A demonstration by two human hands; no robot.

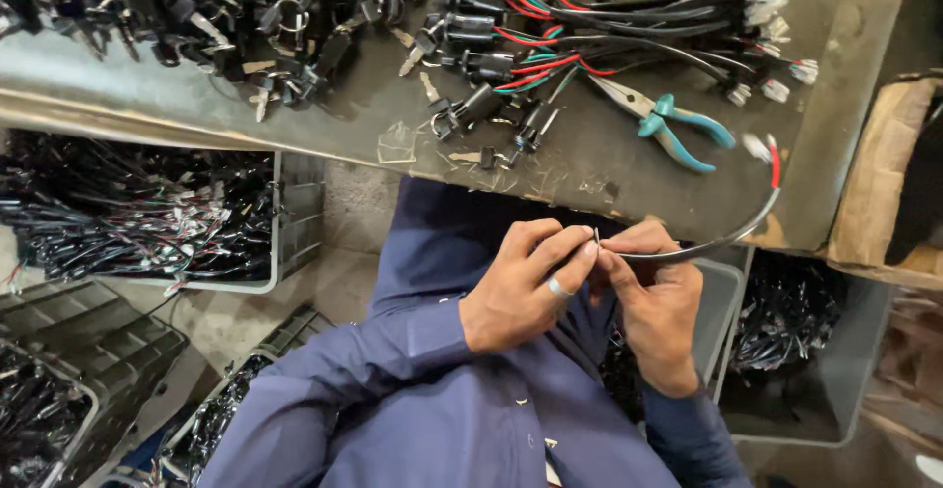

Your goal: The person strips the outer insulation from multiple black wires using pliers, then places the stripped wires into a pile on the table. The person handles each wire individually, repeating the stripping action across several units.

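**Over a cluttered workbench: two hands pinch a wire lead**

Below the bench edge, both hands meet in front of a blue shirt. The left hand, a ring on one finger, closes its fingertips on the end of a thin grey sheathed cable. The right hand pinches the same end from the other side, touching the left.

The cable curves up and right to a red sleeve and a small white connector lying on the bench.

A brown cardboard box sits at the right edge, its flap worn; no label can be read. Grey plastic bins of black wiring stand lower left and lower right.

On the grey bench lie teal-handled pliers, near the connector, and piled black switch assemblies with red, green and black leads.
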